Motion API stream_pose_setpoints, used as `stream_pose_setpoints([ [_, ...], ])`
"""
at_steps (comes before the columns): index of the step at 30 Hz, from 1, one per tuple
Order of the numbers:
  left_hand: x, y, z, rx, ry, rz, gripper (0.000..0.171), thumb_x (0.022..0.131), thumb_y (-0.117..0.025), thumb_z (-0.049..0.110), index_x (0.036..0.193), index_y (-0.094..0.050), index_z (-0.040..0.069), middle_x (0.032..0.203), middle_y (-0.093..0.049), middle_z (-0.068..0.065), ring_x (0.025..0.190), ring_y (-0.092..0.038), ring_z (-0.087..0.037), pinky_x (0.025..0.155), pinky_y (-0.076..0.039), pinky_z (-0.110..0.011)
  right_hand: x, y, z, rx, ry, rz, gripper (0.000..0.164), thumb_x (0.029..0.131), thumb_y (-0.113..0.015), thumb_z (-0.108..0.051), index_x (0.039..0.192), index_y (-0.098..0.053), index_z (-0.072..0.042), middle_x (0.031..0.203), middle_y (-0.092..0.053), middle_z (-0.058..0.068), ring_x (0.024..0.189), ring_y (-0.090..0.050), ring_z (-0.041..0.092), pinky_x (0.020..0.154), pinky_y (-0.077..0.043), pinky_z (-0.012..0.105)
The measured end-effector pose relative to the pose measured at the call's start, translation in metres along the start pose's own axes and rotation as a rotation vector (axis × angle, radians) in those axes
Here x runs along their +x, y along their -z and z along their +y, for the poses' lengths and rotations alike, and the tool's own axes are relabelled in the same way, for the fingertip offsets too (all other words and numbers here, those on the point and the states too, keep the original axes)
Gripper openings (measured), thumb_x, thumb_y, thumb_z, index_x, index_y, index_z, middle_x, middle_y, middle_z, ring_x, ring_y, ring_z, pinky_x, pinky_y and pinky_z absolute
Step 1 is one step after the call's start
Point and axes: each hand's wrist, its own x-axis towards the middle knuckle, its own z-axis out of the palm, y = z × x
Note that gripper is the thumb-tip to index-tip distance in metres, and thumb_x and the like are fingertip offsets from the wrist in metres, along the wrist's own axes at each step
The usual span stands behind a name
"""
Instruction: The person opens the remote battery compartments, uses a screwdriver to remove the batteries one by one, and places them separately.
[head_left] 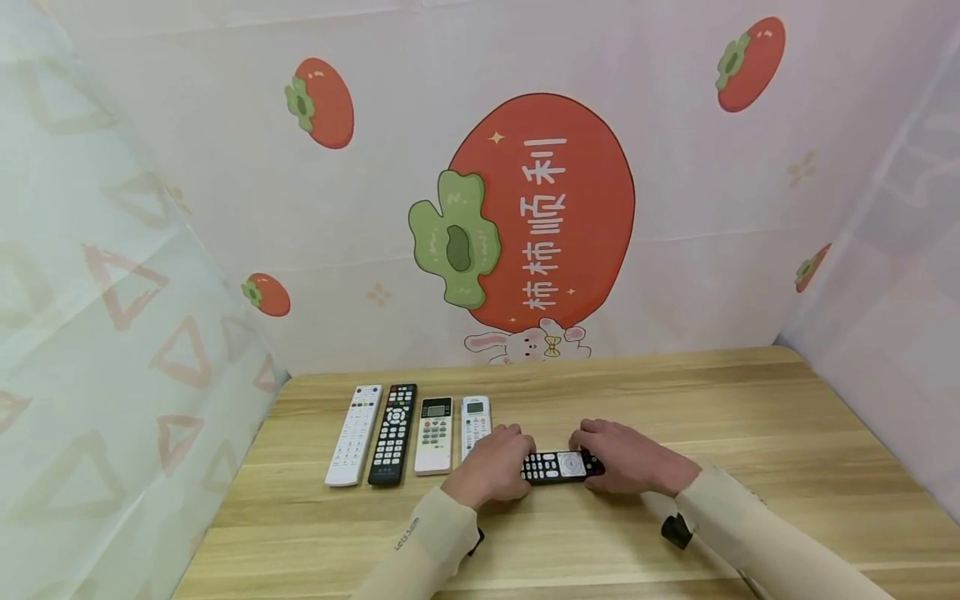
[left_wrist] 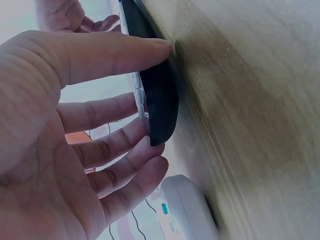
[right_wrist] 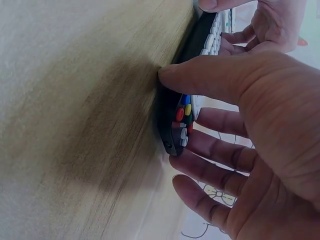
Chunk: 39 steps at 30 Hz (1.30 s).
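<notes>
A black remote control (head_left: pixel 551 467) with white buttons lies sideways on the wooden table. My left hand (head_left: pixel 495 465) grips its left end, thumb on the near long side and fingers on the far side. At the other end my right hand (head_left: pixel 624 457) holds it the same way, near the coloured buttons (right_wrist: pixel 181 114). In the left wrist view the remote's dark side (left_wrist: pixel 161 100) shows between thumb and fingers. Just left of my left hand lies a white air-conditioner remote (head_left: pixel 476 421), its lower part hidden behind that hand.
Further left, a long white remote (head_left: pixel 354 436), a black remote (head_left: pixel 393 435) and a cream remote with a small display (head_left: pixel 434 436) lie side by side, lengthwise. The wooden table (head_left: pixel 750 417) ends at a printed cloth backdrop (head_left: pixel 675 317), with cloth walls at both sides.
</notes>
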Motion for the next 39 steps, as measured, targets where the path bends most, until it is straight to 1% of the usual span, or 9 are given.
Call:
stream_pose_setpoints([
  [6,0.0,0.001,-0.002,0.003,-0.014,0.011,0.038,0.072,-0.087,0.019,0.107,-0.075,0.011,0.096,-0.063,0.002,0.087,-0.053,-0.015,0.076,-0.05,-0.03,-0.002,0.002,0.0,0.006,0.006,0.004,0.037,0.078,-0.085,-0.02,0.109,-0.067,-0.01,0.099,-0.059,-0.003,0.084,-0.053,0.007,0.074,-0.052,0.033],
  [10,-0.004,0.006,-0.004,-0.015,-0.025,0.04,0.037,0.074,-0.087,0.021,0.107,-0.074,0.012,0.096,-0.062,0.003,0.088,-0.054,-0.015,0.077,-0.05,-0.03,-0.003,0.006,-0.001,0.019,-0.012,0.031,0.037,0.079,-0.085,-0.021,0.11,-0.068,-0.011,0.1,-0.057,-0.005,0.085,-0.052,0.007,0.074,-0.052,0.032],
  [15,-0.011,0.021,-0.007,-0.057,-0.035,0.094,0.042,0.077,-0.087,0.025,0.114,-0.073,0.012,0.103,-0.063,0.002,0.096,-0.055,-0.015,0.085,-0.051,-0.032,-0.004,0.018,-0.006,0.046,-0.027,0.087,0.04,0.08,-0.086,-0.021,0.114,-0.068,-0.011,0.103,-0.056,-0.006,0.088,-0.054,0.01,0.077,-0.053,0.033],
  [20,-0.019,0.039,-0.01,-0.101,-0.058,0.156,0.04,0.079,-0.085,0.025,0.115,-0.073,0.012,0.106,-0.062,0.002,0.1,-0.054,-0.014,0.087,-0.052,-0.033,-0.007,0.034,-0.012,0.08,-0.019,0.138,0.041,0.081,-0.085,-0.019,0.117,-0.068,-0.011,0.107,-0.057,-0.005,0.094,-0.056,0.01,0.081,-0.054,0.034],
  [24,-0.023,0.051,-0.013,-0.121,-0.076,0.182,0.042,0.08,-0.084,0.026,0.118,-0.072,0.012,0.11,-0.062,0.001,0.106,-0.055,-0.017,0.093,-0.051,-0.037,-0.007,0.044,-0.016,0.131,-0.022,0.183,0.04,0.081,-0.086,-0.019,0.117,-0.069,-0.015,0.106,-0.056,-0.007,0.092,-0.056,0.009,0.08,-0.054,0.032],
  [27,-0.023,0.06,-0.016,-0.117,-0.095,0.198,0.043,0.082,-0.084,0.028,0.12,-0.072,0.012,0.112,-0.062,0.001,0.108,-0.057,-0.019,0.096,-0.05,-0.039,-0.006,0.05,-0.017,0.165,-0.008,0.222,0.041,0.08,-0.088,-0.019,0.117,-0.069,-0.017,0.105,-0.056,-0.009,0.089,-0.055,0.008,0.079,-0.054,0.031],
  [30,-0.024,0.068,-0.017,-0.117,-0.098,0.212,0.045,0.083,-0.083,0.03,0.123,-0.071,0.013,0.113,-0.061,0.001,0.107,-0.057,-0.018,0.095,-0.05,-0.039,-0.004,0.055,-0.016,0.173,0.022,0.263,0.043,0.08,-0.088,-0.018,0.119,-0.069,-0.016,0.107,-0.058,-0.008,0.09,-0.055,0.009,0.079,-0.053,0.03],
  [33,-0.023,0.074,-0.018,-0.13,-0.103,0.224,0.045,0.084,-0.083,0.028,0.125,-0.07,0.012,0.114,-0.06,0.0,0.105,-0.055,-0.018,0.092,-0.051,-0.037,-0.002,0.059,-0.015,0.179,0.039,0.294,0.043,0.08,-0.088,-0.017,0.12,-0.069,-0.015,0.111,-0.059,-0.006,0.093,-0.055,0.011,0.08,-0.054,0.03],
  [39,-0.019,0.082,-0.02,-0.165,-0.131,0.258,0.044,0.085,-0.083,0.023,0.124,-0.07,0.009,0.116,-0.059,-0.004,0.116,-0.052,-0.023,0.099,-0.05,-0.039,0.001,0.066,-0.014,0.237,0.026,0.333,0.043,0.079,-0.088,-0.012,0.119,-0.07,-0.013,0.111,-0.058,-0.004,0.094,-0.056,0.014,0.079,-0.055,0.03],
])
